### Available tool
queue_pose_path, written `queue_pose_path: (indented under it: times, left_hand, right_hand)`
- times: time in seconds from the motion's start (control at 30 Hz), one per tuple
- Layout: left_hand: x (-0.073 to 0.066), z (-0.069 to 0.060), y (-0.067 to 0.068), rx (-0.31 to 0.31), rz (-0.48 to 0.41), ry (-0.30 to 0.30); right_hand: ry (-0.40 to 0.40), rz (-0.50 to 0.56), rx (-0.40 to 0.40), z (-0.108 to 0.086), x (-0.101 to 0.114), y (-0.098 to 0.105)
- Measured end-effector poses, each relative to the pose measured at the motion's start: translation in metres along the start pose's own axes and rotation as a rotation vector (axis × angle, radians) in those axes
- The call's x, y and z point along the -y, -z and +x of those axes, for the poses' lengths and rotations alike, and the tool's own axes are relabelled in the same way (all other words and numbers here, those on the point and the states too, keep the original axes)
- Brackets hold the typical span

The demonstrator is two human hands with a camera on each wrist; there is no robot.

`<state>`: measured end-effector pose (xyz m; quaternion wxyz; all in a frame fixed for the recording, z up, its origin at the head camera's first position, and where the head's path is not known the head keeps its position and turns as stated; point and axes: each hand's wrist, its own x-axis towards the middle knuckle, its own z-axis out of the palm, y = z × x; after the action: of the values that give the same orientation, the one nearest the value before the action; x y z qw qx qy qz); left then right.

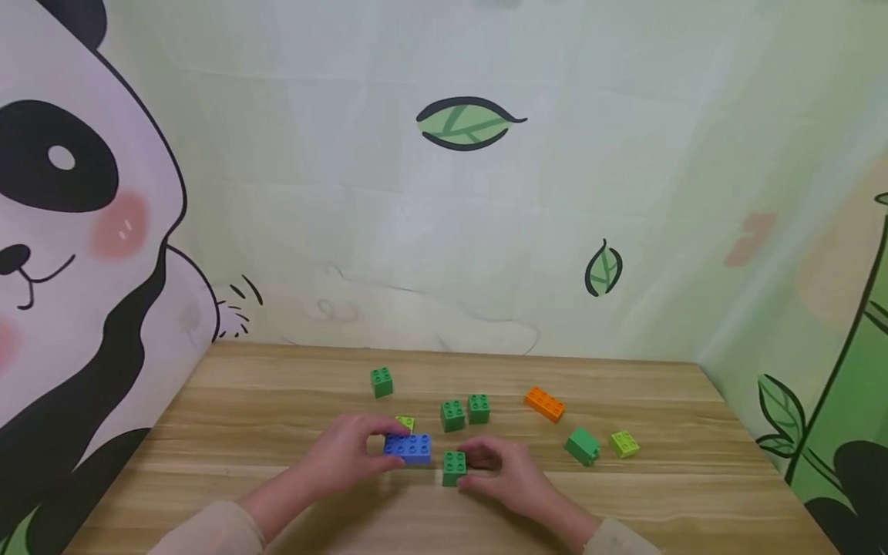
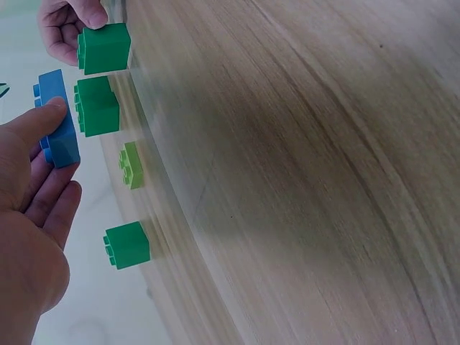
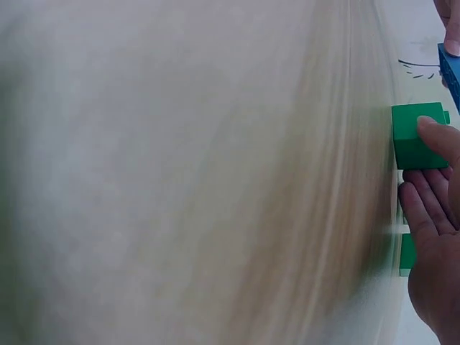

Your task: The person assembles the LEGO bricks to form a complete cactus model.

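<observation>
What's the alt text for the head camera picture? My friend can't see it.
A person's left hand holds a blue brick beside a green brick in the right hand. Four other green bricks, two lime bricks and an orange brick lie on the wooden table; a cartoon panda decorates the backdrop.

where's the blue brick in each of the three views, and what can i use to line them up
Head: blue brick at lower middle, just left of centre, held in the left hand.
Left wrist: blue brick at upper left, in the same hand.
Right wrist: blue brick near the top right corner, cut off by the picture's edge.
Shared landmark: the green brick in the right hand.
</observation>
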<state>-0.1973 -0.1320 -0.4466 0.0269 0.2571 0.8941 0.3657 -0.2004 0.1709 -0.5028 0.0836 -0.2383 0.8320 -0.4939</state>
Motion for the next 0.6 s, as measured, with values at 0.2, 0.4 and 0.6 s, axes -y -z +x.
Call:
queue_pose_path:
  times: [0.2,0.4,0.6]
  left_hand:
    - [0.0002,0.0000,0.0006,-0.002,0.007,-0.001]
    - [-0.0008,0.0001,0.0006,0.003,0.010,0.003]
    - [-0.0020,0.0002,-0.0002,0.001,0.017,0.002]
  right_hand:
    - [0.006,-0.019,-0.006,0.0001,0.0015,-0.0010]
    - [0.018,-0.016,-0.015,0.0002,0.0023,-0.0015]
    - [0.033,0.013,-0.018,-0.0002,0.0037,-0.0018]
